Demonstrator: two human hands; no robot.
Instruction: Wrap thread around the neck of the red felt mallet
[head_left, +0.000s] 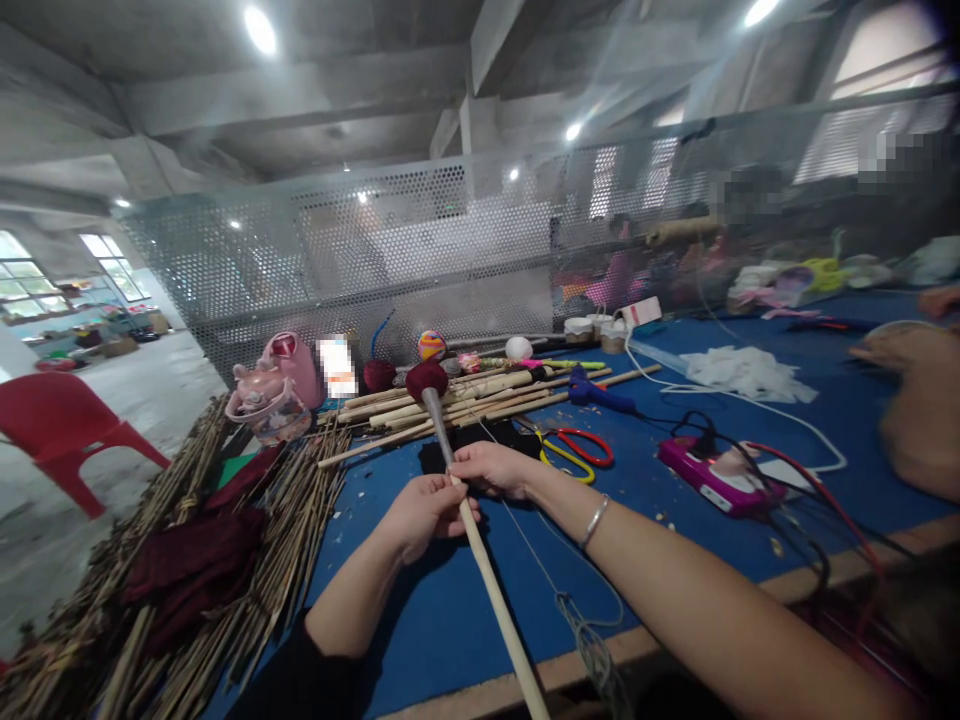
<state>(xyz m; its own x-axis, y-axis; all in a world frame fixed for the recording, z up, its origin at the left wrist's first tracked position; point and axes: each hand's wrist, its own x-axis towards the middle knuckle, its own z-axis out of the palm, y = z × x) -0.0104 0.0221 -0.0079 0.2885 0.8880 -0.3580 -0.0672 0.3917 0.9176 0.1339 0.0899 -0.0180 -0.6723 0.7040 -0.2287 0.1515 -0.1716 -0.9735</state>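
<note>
A pale wooden stick (491, 590) slants from the lower edge up over the table. Its far end carries a dark red ball-shaped head (427, 381), with a grey covering (439, 425) just below it. My left hand (421, 515) is closed around the stick's middle, fingers curled. Just above, my right hand (491, 470), with a silver bangle at the wrist, pinches the stick at the lower end of the grey covering. A thin grey cord (529, 545) runs below my right hand to a loose tangle (592, 640) at the table's front edge. Black cloth (495, 436) lies behind my hands.
Red and yellow scissors (589, 450), a blue glue gun (600, 392) and a purple power strip (716, 478) lie right on the blue table (405, 640). Bundled thin sticks (292, 540) cover the left. A perforated metal screen (375, 250) stands behind. Another person's arm (922, 400) is at far right.
</note>
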